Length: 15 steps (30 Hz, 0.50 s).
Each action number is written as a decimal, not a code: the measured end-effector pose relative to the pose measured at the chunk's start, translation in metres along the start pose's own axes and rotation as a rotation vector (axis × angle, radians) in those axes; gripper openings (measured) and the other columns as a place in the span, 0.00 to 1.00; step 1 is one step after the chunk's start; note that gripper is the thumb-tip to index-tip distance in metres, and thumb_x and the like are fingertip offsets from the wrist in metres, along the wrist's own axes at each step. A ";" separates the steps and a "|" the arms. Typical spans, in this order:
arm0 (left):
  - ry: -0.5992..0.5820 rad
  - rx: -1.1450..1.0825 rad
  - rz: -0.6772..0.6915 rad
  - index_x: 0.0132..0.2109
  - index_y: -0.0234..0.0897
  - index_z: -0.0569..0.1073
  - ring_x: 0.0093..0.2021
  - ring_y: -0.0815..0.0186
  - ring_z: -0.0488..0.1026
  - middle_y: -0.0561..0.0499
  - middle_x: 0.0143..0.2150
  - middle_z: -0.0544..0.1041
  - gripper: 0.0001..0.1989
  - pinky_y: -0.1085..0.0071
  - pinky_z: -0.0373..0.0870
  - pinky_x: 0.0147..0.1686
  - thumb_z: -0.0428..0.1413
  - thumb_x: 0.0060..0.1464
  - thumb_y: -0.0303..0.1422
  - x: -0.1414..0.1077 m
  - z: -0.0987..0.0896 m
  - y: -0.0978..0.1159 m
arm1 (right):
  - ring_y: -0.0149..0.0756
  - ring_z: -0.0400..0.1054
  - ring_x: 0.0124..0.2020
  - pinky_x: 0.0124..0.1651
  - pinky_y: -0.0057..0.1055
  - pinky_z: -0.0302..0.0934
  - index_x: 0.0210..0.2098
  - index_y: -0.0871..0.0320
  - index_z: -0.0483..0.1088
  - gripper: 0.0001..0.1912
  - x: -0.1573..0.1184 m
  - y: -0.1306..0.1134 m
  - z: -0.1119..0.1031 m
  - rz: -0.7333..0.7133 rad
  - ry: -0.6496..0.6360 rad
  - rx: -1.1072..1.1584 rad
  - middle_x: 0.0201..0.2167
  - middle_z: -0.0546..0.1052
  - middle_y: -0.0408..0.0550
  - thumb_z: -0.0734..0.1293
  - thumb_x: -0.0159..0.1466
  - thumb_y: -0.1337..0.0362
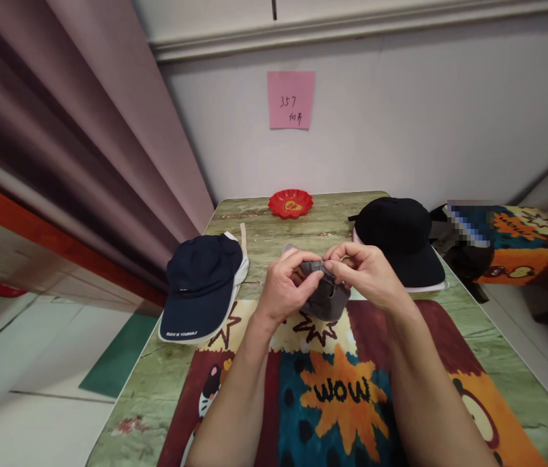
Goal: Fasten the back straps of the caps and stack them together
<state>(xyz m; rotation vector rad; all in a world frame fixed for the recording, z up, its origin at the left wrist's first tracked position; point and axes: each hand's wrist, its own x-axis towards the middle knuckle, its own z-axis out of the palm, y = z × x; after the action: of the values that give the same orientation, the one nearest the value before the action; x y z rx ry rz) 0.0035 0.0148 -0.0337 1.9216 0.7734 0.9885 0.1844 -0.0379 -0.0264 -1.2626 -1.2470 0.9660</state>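
Observation:
A dark grey cap (328, 300) is held up over the middle of the table, partly hidden behind my fingers. My left hand (284, 287) pinches its edge from the left between thumb and fingers. From the right, my right hand (365, 271) grips the same edge, thumb and fingertips close to those of the left. The edge between the fingertips looks like a strap or band, but its details are too small to make out. To the left lies a navy cap (203, 275) with white lettering on its brim. A black cap (395, 237) rests on the right, with something white under it.
At the table's far edge sits a red scalloped dish (290, 203). A colourful mat with "WOW" (342, 391) covers the near part of the green wood-patterned table (130, 395). A pink note (290, 100) is stuck on the wall behind, and a curtain (122, 130) hangs at the left.

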 end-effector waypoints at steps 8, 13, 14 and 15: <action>-0.021 -0.003 0.119 0.43 0.36 0.78 0.32 0.70 0.72 0.49 0.39 0.72 0.08 0.78 0.70 0.28 0.60 0.56 0.31 0.000 0.000 -0.005 | 0.29 0.67 0.20 0.22 0.24 0.60 0.32 0.59 0.75 0.16 -0.002 -0.001 -0.002 0.005 -0.016 -0.053 0.21 0.75 0.43 0.75 0.58 0.52; -0.027 -0.066 0.141 0.43 0.36 0.77 0.33 0.70 0.73 0.49 0.40 0.72 0.07 0.77 0.73 0.29 0.60 0.56 0.29 0.000 0.001 -0.005 | 0.30 0.67 0.22 0.24 0.25 0.61 0.32 0.59 0.76 0.17 -0.001 0.000 -0.001 -0.080 -0.004 -0.089 0.24 0.76 0.45 0.75 0.59 0.50; -0.023 -0.075 0.138 0.43 0.36 0.77 0.33 0.70 0.73 0.49 0.40 0.71 0.08 0.77 0.74 0.29 0.60 0.56 0.29 0.000 0.001 -0.005 | 0.30 0.67 0.22 0.25 0.26 0.61 0.31 0.59 0.76 0.17 0.000 0.001 0.000 -0.098 0.017 -0.099 0.24 0.76 0.45 0.75 0.59 0.50; -0.018 -0.085 0.131 0.43 0.36 0.77 0.33 0.70 0.73 0.48 0.41 0.71 0.08 0.77 0.74 0.29 0.60 0.56 0.30 0.000 0.002 -0.006 | 0.30 0.67 0.22 0.24 0.26 0.61 0.31 0.59 0.76 0.17 0.001 0.002 0.001 -0.113 0.041 -0.107 0.24 0.76 0.45 0.75 0.59 0.50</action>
<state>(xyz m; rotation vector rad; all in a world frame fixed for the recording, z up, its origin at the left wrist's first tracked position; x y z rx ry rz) 0.0038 0.0168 -0.0398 1.9239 0.5914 1.0641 0.1834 -0.0367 -0.0289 -1.2736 -1.3375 0.7973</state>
